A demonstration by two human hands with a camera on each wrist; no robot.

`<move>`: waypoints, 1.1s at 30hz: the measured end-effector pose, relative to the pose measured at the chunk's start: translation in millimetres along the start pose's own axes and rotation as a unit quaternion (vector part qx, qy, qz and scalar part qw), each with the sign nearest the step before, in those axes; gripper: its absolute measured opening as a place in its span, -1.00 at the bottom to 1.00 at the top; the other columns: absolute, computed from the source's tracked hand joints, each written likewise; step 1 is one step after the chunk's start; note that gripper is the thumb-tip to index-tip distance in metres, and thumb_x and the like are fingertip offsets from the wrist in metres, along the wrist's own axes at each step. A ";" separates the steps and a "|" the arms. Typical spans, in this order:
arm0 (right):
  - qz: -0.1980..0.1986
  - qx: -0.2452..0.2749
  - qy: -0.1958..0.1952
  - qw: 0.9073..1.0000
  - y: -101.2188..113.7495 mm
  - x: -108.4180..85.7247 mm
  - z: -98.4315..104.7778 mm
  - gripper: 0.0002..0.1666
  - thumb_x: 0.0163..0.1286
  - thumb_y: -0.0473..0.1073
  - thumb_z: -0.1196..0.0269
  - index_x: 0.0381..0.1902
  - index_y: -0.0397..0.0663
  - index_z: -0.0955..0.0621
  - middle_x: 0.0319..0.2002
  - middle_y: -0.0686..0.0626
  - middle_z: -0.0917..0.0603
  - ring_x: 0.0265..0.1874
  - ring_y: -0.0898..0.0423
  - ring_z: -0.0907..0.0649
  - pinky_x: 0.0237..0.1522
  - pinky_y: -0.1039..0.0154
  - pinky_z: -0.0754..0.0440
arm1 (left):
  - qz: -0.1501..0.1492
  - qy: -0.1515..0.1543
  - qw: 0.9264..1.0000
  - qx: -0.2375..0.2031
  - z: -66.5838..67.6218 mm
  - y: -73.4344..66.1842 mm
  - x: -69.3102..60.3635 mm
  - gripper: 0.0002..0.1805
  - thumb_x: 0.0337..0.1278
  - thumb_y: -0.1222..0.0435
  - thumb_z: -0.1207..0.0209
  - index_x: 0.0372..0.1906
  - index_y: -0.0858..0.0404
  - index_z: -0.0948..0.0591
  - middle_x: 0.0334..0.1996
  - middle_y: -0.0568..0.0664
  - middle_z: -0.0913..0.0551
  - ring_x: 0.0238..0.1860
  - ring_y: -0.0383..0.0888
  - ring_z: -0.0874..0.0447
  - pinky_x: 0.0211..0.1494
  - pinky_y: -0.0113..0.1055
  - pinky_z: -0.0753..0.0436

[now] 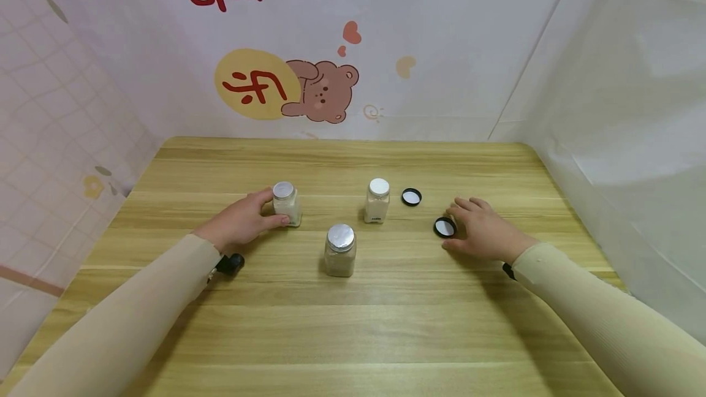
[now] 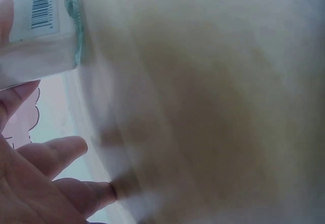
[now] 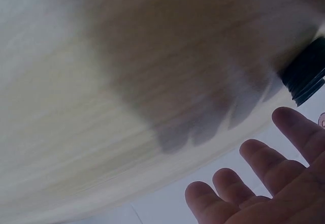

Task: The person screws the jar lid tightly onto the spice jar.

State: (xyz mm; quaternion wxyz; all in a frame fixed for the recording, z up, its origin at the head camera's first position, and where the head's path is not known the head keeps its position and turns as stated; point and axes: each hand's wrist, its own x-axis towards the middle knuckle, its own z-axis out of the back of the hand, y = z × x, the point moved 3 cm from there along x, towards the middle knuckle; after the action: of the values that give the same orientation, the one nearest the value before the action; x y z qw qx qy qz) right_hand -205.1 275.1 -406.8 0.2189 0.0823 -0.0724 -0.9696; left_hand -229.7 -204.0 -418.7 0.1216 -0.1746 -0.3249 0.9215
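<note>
My left hand (image 1: 242, 220) holds a small square glass jar (image 1: 286, 204) of pale powder between thumb and fingers. In the left wrist view, the jar (image 2: 38, 59) shows a barcode label, while two fingers spread away below it. On the right, my right hand (image 1: 485, 231) reaches around a black round lid (image 1: 445, 227) that lies with its white inner face up. The right wrist view shows straight, spread fingers (image 3: 266, 165) just short of the lid (image 3: 307, 71); the thumb is hidden there.
Two more filled jars stand upright: one (image 1: 377, 201) with a white top near the middle, one (image 1: 340, 251) with a silvery seal closer to me. A second black lid (image 1: 411, 196) lies by the white-topped jar. Printed cloth (image 1: 441, 48) walls the wooden table (image 1: 331, 336).
</note>
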 end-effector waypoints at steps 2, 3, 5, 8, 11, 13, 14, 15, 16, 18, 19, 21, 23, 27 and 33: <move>0.002 -0.001 -0.001 1.000 -0.4 0.2 -0.4 -0.17 0.35 0.12 -0.49 0.37 -0.30 -0.54 0.48 -0.51 -0.38 0.45 -0.62 -0.30 0.44 -0.46 -0.36 | -0.001 0.003 1.000 0.002 -0.3 1.0 1.2 -0.25 0.40 -0.20 -0.24 0.57 -0.10 -0.36 0.66 0.14 -0.21 0.68 0.28 -0.05 0.63 0.36 -0.12; 0.003 0.000 -0.002 1.000 -0.5 0.2 -0.4 -0.18 0.35 0.11 -0.49 0.37 -0.30 -0.54 0.47 -0.51 -0.39 0.44 -0.62 -0.31 0.44 -0.46 -0.36 | -0.001 0.004 1.000 0.002 -0.3 1.5 1.4 -0.26 0.40 -0.19 -0.24 0.57 -0.10 -0.36 0.66 0.14 -0.22 0.68 0.28 -0.06 0.63 0.36 -0.13; 0.004 0.000 -0.003 1.000 -0.4 0.3 -0.2 -0.20 0.35 0.10 -0.49 0.36 -0.29 -0.55 0.47 -0.51 -0.40 0.44 -0.62 -0.31 0.44 -0.45 -0.35 | -0.002 0.005 1.000 0.001 -0.4 1.8 2.0 -0.27 0.40 -0.18 -0.25 0.56 -0.10 -0.37 0.65 0.13 -0.23 0.68 0.27 -0.07 0.63 0.35 -0.14; 0.005 -0.002 -0.003 1.000 -0.1 0.6 -0.2 -0.22 0.35 0.09 -0.49 0.34 -0.27 -0.57 0.46 -0.50 -0.41 0.44 -0.62 -0.32 0.44 -0.45 -0.36 | 0.005 0.005 1.000 0.004 -0.2 0.8 1.8 -0.26 0.39 -0.20 -0.25 0.56 -0.10 -0.37 0.66 0.15 -0.22 0.68 0.33 -0.01 0.63 0.39 -0.09; 0.005 -0.003 -0.003 1.000 0.1 0.7 -0.8 -0.25 0.36 0.09 -0.49 0.33 -0.25 -0.59 0.45 -0.50 -0.42 0.43 -0.61 -0.33 0.42 -0.44 -0.39 | 0.013 0.007 1.000 0.010 0.2 -0.7 1.4 -0.23 0.39 -0.21 -0.24 0.58 -0.10 -0.35 0.66 0.17 -0.21 0.68 0.41 0.10 0.64 0.42 0.01; 0.006 -0.004 -0.003 1.000 0.2 0.7 -1.3 -0.26 0.36 0.09 -0.49 0.32 -0.25 -0.59 0.45 -0.50 -0.43 0.42 -0.61 -0.34 0.42 -0.44 -0.40 | 0.017 0.009 1.000 0.016 0.3 -1.1 1.6 -0.21 0.39 -0.22 -0.23 0.60 -0.09 -0.32 0.66 0.19 -0.21 0.67 0.47 0.17 0.63 0.44 0.07; 0.006 -0.003 -0.003 1.000 0.3 0.6 -1.5 -0.26 0.36 0.08 -0.48 0.32 -0.26 -0.60 0.44 -0.50 -0.43 0.42 -0.61 -0.35 0.41 -0.43 -0.41 | 0.018 0.011 1.000 0.018 0.3 -1.3 1.8 -0.20 0.40 -0.22 -0.23 0.61 -0.08 -0.32 0.66 0.19 -0.21 0.67 0.49 0.19 0.63 0.44 0.08; 0.007 -0.003 -0.003 1.000 0.2 0.5 -1.7 -0.26 0.36 0.08 -0.49 0.32 -0.26 -0.60 0.44 -0.50 -0.44 0.42 -0.61 -0.35 0.41 -0.43 -0.41 | 0.019 0.013 1.000 0.021 0.2 -1.4 2.1 -0.19 0.40 -0.22 -0.22 0.62 -0.07 -0.31 0.66 0.20 -0.21 0.66 0.50 0.21 0.63 0.45 0.09; 0.007 -0.002 -0.003 1.000 0.0 0.4 -1.9 -0.26 0.36 0.08 -0.48 0.32 -0.26 -0.60 0.44 -0.50 -0.43 0.42 -0.60 -0.35 0.41 -0.43 -0.41 | 0.020 0.015 0.999 0.023 0.0 -1.4 2.4 -0.18 0.40 -0.23 -0.22 0.63 -0.07 -0.30 0.65 0.21 -0.21 0.66 0.52 0.21 0.63 0.45 0.09; 0.006 -0.001 -0.003 1.000 -0.5 0.3 -2.5 -0.26 0.36 0.08 -0.48 0.33 -0.26 -0.59 0.44 -0.50 -0.43 0.42 -0.60 -0.34 0.41 -0.43 -0.41 | 0.022 0.017 0.999 0.026 -0.3 -1.4 2.7 -0.16 0.39 -0.25 -0.21 0.64 -0.08 -0.28 0.65 0.21 -0.20 0.64 0.55 0.23 0.62 0.47 0.07; 0.005 0.000 -0.002 1.000 -0.5 0.3 -2.7 -0.26 0.37 0.08 -0.48 0.33 -0.25 -0.59 0.45 -0.49 -0.43 0.43 -0.60 -0.34 0.41 -0.44 -0.41 | 0.022 0.018 0.999 0.028 -0.5 -1.2 2.9 -0.15 0.39 -0.25 -0.21 0.64 -0.08 -0.27 0.66 0.21 -0.20 0.64 0.56 0.24 0.61 0.47 0.07; 0.006 -0.002 -0.002 1.000 -0.9 0.2 -3.1 -0.26 0.37 0.09 -0.48 0.33 -0.25 -0.60 0.45 -0.49 -0.43 0.42 -0.60 -0.35 0.40 -0.44 -0.42 | 0.025 0.019 0.999 0.030 -0.7 -0.8 3.1 -0.14 0.38 -0.27 -0.21 0.65 -0.09 -0.26 0.66 0.21 -0.19 0.64 0.57 0.24 0.60 0.49 0.06; 0.007 -0.003 -0.003 1.000 -1.1 0.2 -3.4 -0.27 0.37 0.09 -0.48 0.32 -0.24 -0.60 0.44 -0.49 -0.44 0.42 -0.60 -0.35 0.40 -0.44 -0.42 | 0.026 0.019 0.999 0.031 -0.8 -0.3 3.2 -0.13 0.37 -0.27 -0.21 0.65 -0.09 -0.25 0.66 0.21 -0.18 0.64 0.56 0.24 0.60 0.48 0.06; 0.009 -0.001 -0.008 1.000 -0.3 -0.1 -3.5 -0.32 0.38 0.07 -0.47 0.30 -0.24 -0.62 0.43 -0.48 -0.46 0.42 -0.59 -0.36 0.42 -0.43 -0.40 | 0.029 0.019 0.999 0.030 -0.8 -0.3 2.8 -0.11 0.36 -0.29 -0.20 0.66 -0.08 -0.24 0.67 0.21 -0.16 0.64 0.56 0.25 0.60 0.49 0.07; 0.020 -0.004 -0.019 1.000 1.0 0.5 -3.0 -0.40 0.39 0.03 -0.46 0.23 -0.24 -0.65 0.38 -0.46 -0.52 0.40 -0.55 -0.41 0.44 -0.40 -0.39 | 0.031 0.020 0.999 0.033 -0.6 -1.0 1.5 -0.12 0.37 -0.28 -0.20 0.65 -0.09 -0.25 0.67 0.22 -0.16 0.63 0.58 0.25 0.59 0.51 0.05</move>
State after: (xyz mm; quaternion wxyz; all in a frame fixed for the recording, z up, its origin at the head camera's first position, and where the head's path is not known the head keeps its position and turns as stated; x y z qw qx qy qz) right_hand -204.6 273.6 -409.6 0.2373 0.0610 -0.0741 -0.9667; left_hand -230.7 -202.3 -418.8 0.1055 -0.1987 -0.2860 0.9315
